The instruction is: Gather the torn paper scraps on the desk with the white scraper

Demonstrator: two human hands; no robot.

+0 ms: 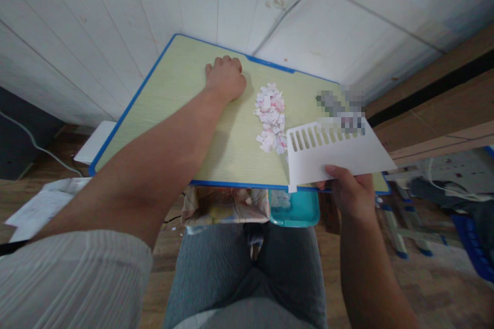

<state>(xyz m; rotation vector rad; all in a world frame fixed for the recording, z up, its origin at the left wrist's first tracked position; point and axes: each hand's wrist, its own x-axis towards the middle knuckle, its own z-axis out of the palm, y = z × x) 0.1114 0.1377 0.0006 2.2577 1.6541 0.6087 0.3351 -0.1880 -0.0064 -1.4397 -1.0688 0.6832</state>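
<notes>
A small heap of torn paper scraps (pixel 271 115), white with pinkish marks, lies on the pale yellow tabletop (pixel 162 113) with a blue rim. To the left of the heap, my left hand (pixel 226 79) rests palm down near the far edge, fingers curled under; whatever is beneath them is hidden. My right hand (pixel 353 190) grips a white slotted plastic panel (pixel 328 162) by its near edge, thumb on top. The panel slants over the table's right front part, its left end close to the scraps.
A turquoise tray (pixel 301 211) and a patterned bag or box with crumpled contents (pixel 227 205) sit below the table's front edge. White panelled wall (pixel 173 0) stands behind. Wooden furniture (pixel 432 108) borders the right side. Blurred items lie at the table's right end.
</notes>
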